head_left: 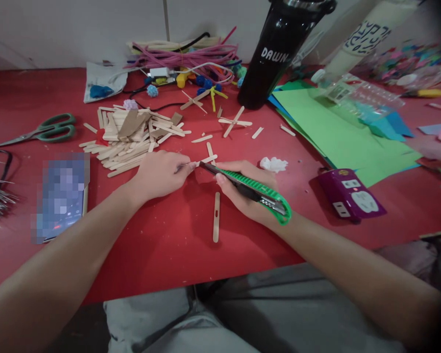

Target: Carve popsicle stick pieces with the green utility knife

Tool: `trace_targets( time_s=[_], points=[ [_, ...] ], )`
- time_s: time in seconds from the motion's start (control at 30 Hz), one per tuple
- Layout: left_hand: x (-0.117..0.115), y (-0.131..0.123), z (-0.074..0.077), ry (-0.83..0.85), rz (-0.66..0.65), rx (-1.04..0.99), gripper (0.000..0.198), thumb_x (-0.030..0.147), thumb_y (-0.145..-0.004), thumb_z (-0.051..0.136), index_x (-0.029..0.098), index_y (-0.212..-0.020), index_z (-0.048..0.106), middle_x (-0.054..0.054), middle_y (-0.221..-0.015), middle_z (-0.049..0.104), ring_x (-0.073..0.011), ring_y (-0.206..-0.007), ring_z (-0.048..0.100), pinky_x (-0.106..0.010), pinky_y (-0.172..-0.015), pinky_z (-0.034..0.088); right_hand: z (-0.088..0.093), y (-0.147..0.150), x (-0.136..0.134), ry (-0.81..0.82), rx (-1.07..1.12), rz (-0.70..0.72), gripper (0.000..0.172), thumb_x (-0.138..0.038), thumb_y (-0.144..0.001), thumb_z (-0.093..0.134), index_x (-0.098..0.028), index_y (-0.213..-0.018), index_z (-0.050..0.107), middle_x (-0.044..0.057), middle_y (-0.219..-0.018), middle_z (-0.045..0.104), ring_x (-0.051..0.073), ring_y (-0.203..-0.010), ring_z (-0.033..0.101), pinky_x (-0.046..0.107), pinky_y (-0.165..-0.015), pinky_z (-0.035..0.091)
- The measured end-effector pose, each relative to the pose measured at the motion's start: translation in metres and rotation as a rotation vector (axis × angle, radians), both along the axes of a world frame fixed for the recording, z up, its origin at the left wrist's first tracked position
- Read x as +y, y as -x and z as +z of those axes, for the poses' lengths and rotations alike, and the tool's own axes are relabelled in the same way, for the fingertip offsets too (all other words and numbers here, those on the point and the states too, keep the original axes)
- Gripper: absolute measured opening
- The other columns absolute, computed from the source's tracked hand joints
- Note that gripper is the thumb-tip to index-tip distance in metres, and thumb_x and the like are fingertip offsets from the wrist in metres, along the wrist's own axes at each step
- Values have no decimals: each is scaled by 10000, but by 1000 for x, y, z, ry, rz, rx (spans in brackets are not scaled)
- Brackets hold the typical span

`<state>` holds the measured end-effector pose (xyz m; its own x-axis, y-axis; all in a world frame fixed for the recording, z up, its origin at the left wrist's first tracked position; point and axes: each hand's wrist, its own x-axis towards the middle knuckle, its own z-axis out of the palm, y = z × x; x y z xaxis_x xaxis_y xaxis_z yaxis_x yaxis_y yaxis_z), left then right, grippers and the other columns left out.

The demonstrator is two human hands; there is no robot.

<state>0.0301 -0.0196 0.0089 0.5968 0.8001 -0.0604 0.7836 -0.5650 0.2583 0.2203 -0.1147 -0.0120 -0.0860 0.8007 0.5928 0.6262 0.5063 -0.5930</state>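
My left hand (165,171) is closed, its thumb and fingers pinching a wooden craft stick (208,159) whose far end sticks out to the right. My right hand (248,191) grips a green box cutter (257,184). The cutter's tip meets the craft stick close to my left fingertips. Another stick (210,151) lies just behind the held one. Nearer to me, a craft stick with a small slot (216,218) rests on the red table (161,255). A heap of craft sticks (128,139) lies beyond my left hand.
Green-handled scissors (57,128) and a phone (64,196) lie at left. Crossed sticks (235,121) and pink pipe cleaners (183,59) are farther back. A black tumbler (279,54), green paper sheets (338,122), a purple power adapter (353,193) and a white crumpled scrap (274,164) occupy the right.
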Motion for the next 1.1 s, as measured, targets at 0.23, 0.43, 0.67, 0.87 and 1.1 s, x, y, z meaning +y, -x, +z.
trace_targets(
  time_s=[0.23,0.43,0.67,0.87,1.1],
  points=[
    [0,1,-1,10,7,-8,450,489,-916,315,204,-650,538,-20,-638,588,-158,-600,479,-301,-555,231,-1,0,3,10,28,-6,165,-206,-878,617,-156,-1027,666,45,-845,738,122,-675,689,210,-621,545],
    [0,0,-1,9,3,-19,436,481,-909,318,205,-633,511,-19,-617,562,-156,-582,457,-302,-554,231,-2,0,2,19,19,-18,170,-225,-874,629,-174,-1032,667,44,-909,740,127,-736,696,213,-650,548],
    [0,-1,-2,2,15,-13,444,489,-908,310,207,-629,511,-21,-618,564,-162,-588,471,-302,-551,231,-4,-1,3,37,29,2,183,-219,-877,630,-160,-1046,666,45,-910,733,109,-734,686,189,-655,535],
    [-2,-1,-1,-18,48,31,444,480,-903,314,207,-644,552,-38,-646,612,-185,-622,521,-312,-549,219,-3,0,3,-32,-14,49,155,-169,-872,614,-155,-1022,650,-13,-733,684,65,-567,604,171,-599,513],
    [-4,-3,-3,-58,62,46,447,471,-903,323,201,-640,563,-43,-649,638,-186,-632,551,-310,-535,218,-2,0,2,-79,-31,59,148,-148,-863,609,-158,-1008,631,-4,-736,673,73,-556,588,193,-599,519]
  ],
)
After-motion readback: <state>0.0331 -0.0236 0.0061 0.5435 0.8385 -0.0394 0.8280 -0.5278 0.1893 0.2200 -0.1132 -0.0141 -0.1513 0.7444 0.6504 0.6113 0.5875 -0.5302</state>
